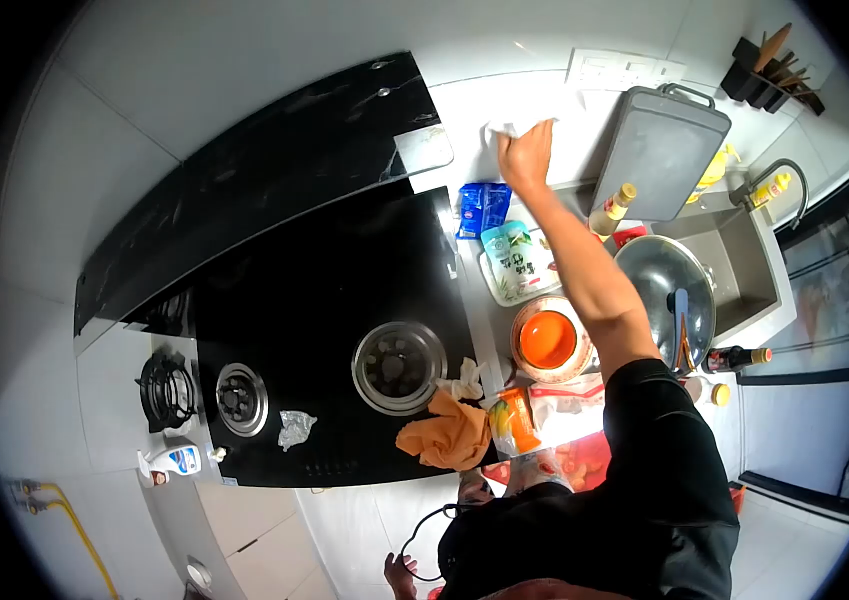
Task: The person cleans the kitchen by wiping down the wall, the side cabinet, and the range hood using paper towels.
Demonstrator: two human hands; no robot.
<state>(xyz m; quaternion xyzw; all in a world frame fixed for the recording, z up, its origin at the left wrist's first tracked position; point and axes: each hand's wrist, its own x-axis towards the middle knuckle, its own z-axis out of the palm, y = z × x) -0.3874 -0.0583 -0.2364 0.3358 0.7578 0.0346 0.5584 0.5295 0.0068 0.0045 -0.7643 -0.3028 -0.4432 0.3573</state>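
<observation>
My right hand reaches up to the white wall behind the counter, its fingers closed on a white cloth or tissue pressed against the wall. The blue packet lies just below that hand. Down by my side at the bottom edge, my left hand hangs with its fingers apart and nothing visible in it. A thin black cord loops beside the left hand. An orange cloth lies crumpled on the front of the black gas hob, next to a crumpled white tissue.
Under my right arm stand a green-and-white packet on a tray, an orange bowl and a glass-lidded pan. A grey board leans near the sink. Foil and a spray bottle are left.
</observation>
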